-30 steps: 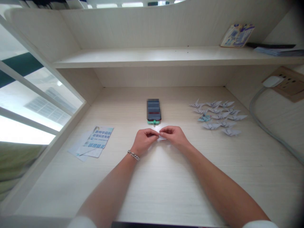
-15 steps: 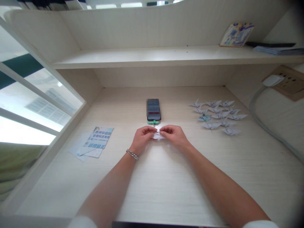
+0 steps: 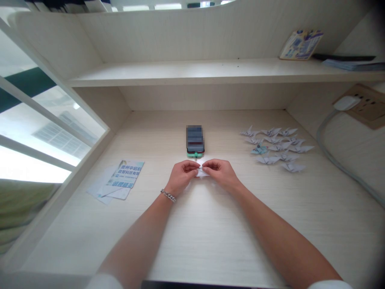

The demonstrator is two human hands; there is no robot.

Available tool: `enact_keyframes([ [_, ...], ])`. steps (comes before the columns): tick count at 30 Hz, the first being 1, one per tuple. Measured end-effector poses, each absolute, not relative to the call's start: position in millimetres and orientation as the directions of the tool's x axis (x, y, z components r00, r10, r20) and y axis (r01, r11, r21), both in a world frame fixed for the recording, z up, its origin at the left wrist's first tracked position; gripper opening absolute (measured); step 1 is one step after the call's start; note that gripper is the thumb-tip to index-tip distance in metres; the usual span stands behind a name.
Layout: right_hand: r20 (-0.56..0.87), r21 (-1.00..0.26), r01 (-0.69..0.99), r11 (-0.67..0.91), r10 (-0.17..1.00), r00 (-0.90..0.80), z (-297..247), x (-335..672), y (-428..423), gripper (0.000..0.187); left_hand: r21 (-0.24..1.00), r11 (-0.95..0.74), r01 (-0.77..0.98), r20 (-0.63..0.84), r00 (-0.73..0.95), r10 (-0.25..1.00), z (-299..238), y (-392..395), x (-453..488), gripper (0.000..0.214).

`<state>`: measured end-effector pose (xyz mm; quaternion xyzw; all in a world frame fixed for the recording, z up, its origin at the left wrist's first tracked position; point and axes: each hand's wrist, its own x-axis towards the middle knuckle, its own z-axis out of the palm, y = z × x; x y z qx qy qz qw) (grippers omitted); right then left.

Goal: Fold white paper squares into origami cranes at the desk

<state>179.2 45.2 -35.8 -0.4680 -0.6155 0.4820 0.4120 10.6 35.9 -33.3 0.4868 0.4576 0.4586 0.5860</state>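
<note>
A small piece of white folded paper [image 3: 202, 172] is pinched between my two hands over the middle of the desk. My left hand [image 3: 183, 174], with a silver chain bracelet at the wrist, grips its left side with thumb and fingers. My right hand [image 3: 221, 172] holds the right side the same way, fingertips close to the left ones. The fingers hide much of the paper. Just beyond them lies a phone [image 3: 195, 138] with a green plug at its near end. Several folded paper cranes [image 3: 282, 147] stand grouped to the right, one of them bluish [image 3: 259, 149].
Printed leaflets and paper sheets [image 3: 124, 176] lie at the left. Above the back of the desk runs a shelf [image 3: 180, 72] with a small colourful box [image 3: 301, 45]. On the right wall, a charger [image 3: 347, 103] sits in a socket, its grey cable [image 3: 339, 164] trailing down.
My left thumb and fingertips have shifted very slightly on the paper. Both hands stay in nearly the same place, and the other things have not moved.
</note>
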Motion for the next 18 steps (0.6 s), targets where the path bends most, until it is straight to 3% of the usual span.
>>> enact_keyframes([
  [18,0.041,-0.989,0.131,0.072,0.973,-0.227,-34.3,175.5,43.2,0.015,0.999,0.041,-0.016,-0.037,0.165,0.986,-30.8,33.3,13.6,0.020],
])
